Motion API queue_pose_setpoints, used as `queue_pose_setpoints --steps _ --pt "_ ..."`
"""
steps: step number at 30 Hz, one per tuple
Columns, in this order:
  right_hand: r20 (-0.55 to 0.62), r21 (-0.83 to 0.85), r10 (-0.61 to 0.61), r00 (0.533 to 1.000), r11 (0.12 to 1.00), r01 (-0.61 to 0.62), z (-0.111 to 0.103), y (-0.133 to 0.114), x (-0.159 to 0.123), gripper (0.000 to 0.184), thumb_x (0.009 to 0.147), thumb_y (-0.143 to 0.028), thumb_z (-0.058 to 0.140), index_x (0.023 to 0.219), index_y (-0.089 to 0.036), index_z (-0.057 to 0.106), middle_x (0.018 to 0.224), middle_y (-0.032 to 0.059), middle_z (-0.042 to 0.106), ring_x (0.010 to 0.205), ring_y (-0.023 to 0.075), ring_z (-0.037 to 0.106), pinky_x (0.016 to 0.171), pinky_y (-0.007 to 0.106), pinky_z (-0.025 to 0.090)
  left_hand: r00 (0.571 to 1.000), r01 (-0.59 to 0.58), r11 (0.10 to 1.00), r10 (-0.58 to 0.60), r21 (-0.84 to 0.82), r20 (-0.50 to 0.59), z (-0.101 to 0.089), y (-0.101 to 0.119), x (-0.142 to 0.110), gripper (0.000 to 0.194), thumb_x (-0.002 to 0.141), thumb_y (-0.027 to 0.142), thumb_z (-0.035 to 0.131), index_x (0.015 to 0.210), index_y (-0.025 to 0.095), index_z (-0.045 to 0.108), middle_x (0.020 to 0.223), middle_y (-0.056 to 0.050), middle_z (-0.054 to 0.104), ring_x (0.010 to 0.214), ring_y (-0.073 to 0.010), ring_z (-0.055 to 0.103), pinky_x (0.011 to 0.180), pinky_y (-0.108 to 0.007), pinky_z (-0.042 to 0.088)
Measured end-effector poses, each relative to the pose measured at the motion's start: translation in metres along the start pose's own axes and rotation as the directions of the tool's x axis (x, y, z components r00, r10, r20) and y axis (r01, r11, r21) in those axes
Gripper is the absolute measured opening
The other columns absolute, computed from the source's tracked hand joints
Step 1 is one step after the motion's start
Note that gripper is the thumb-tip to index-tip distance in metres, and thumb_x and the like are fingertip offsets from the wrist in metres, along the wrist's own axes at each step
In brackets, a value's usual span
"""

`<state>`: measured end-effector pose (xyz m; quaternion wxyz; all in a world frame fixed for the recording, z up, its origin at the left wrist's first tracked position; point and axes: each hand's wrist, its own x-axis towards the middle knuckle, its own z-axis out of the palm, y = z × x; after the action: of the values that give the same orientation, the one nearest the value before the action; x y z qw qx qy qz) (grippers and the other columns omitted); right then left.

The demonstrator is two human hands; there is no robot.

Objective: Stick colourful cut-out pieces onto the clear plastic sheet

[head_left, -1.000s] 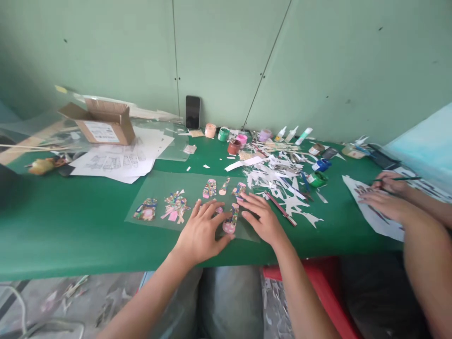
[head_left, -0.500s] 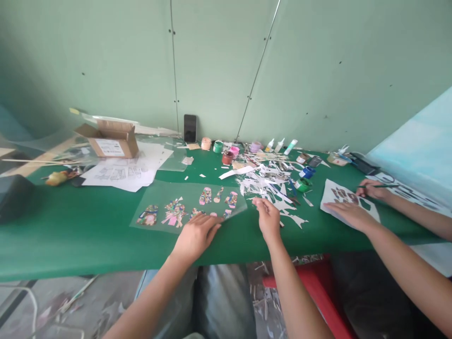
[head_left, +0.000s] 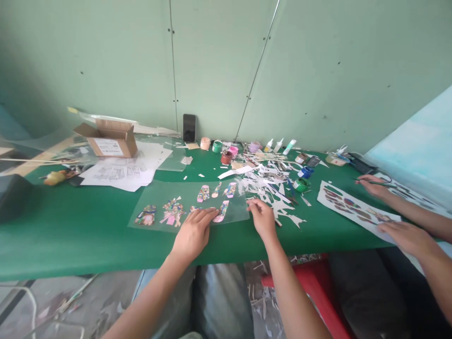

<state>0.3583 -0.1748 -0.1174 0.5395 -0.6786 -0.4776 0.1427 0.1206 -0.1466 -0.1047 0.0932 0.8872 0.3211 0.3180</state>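
A clear plastic sheet (head_left: 155, 188) lies on the green tabletop in front of me, with several colourful painted paper cutouts (head_left: 203, 193) on it. My left hand (head_left: 192, 231) rests flat on the sheet, fingers stretched out. Its fingertips reach a long patterned cutout (head_left: 222, 211) and partly cover other pieces. At the sheet's right edge, my right hand (head_left: 263, 220) is closed in a pinch. What lies between those fingers, if anything, is too small to make out. A fringed pink and multicoloured cutout (head_left: 172, 212) sits left of my left hand.
White paper scraps (head_left: 264, 181) spread beyond my right hand, near paint jars (head_left: 226, 157) and glue bottles (head_left: 278, 145). Printed sheets (head_left: 141, 172) and a cardboard box (head_left: 115, 141) stand left. At right, a co-worker's hands (head_left: 409, 235) work over a painted paper sheet (head_left: 323, 200).
My right hand has moved slightly left, to the sheet's edge. My left hand has shifted a little left, and more of the long cutout shows. The co-worker's paper has turned and one hand moved right.
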Motion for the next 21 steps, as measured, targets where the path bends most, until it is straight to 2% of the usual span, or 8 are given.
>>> queue_pose_setpoints --steps 3,8,13,18,21 --pt "0.005 0.001 -0.009 1.000 1.000 0.009 -0.0001 0.0005 -0.0002 0.036 0.080 -0.049 0.050 0.081 -0.019 0.068 0.071 0.0064 0.070 0.071 0.0227 0.066 0.071 0.034 0.051 0.999 0.001 1.000 -0.001 -0.015 -0.049 0.0001 -0.0014 -0.0022 0.046 0.093 0.005 0.034 0.125 0.023 0.061 0.125 -0.006 0.069 0.115 -0.0176 0.063 0.112 -0.052 0.041" --pt "0.029 0.001 -0.013 1.000 1.000 0.013 0.0004 0.0000 -0.0005 0.035 0.081 -0.048 0.048 0.081 -0.019 0.068 0.069 0.0056 0.069 0.068 0.0214 0.065 0.069 0.033 0.050 0.997 -0.034 0.999 0.033 -0.023 -0.071 -0.0006 -0.0025 -0.0028 0.046 0.094 0.006 0.035 0.127 0.025 0.061 0.126 -0.005 0.068 0.117 -0.0178 0.062 0.107 -0.047 0.047" --pt "0.036 0.008 -0.012 0.999 1.000 0.012 0.0006 -0.0021 0.0001 0.035 0.080 -0.048 0.049 0.081 -0.019 0.068 0.068 0.0059 0.069 0.066 0.0221 0.066 0.067 0.033 0.050 0.999 -0.036 0.999 0.037 0.028 -0.016 0.0025 -0.0023 -0.0028 0.046 0.091 0.004 0.037 0.124 0.023 0.063 0.124 -0.005 0.069 0.115 -0.0185 0.063 0.105 -0.044 0.048" --pt "0.050 -0.011 -0.022 0.999 1.000 0.022 0.0003 -0.0020 -0.0003 0.035 0.081 -0.048 0.048 0.080 -0.019 0.068 0.067 0.0061 0.069 0.066 0.0221 0.065 0.066 0.033 0.050 0.998 -0.049 0.995 0.045 0.090 0.053 0.0042 -0.0005 -0.0015 0.040 0.087 0.004 0.045 0.112 0.024 0.069 0.121 -0.003 0.070 0.110 -0.0219 0.064 0.103 -0.048 0.049" --pt "0.056 -0.038 -0.020 0.998 0.999 0.022 0.0000 -0.0008 -0.0010 0.035 0.082 -0.048 0.047 0.080 -0.020 0.068 0.066 0.0056 0.069 0.064 0.0215 0.065 0.065 0.033 0.050 0.998 0.001 0.994 -0.009 0.109 0.067 0.0034 0.0015 0.0008 0.043 0.087 0.004 0.044 0.118 0.025 0.066 0.126 -0.004 0.068 0.115 -0.0233 0.061 0.107 -0.051 0.045"
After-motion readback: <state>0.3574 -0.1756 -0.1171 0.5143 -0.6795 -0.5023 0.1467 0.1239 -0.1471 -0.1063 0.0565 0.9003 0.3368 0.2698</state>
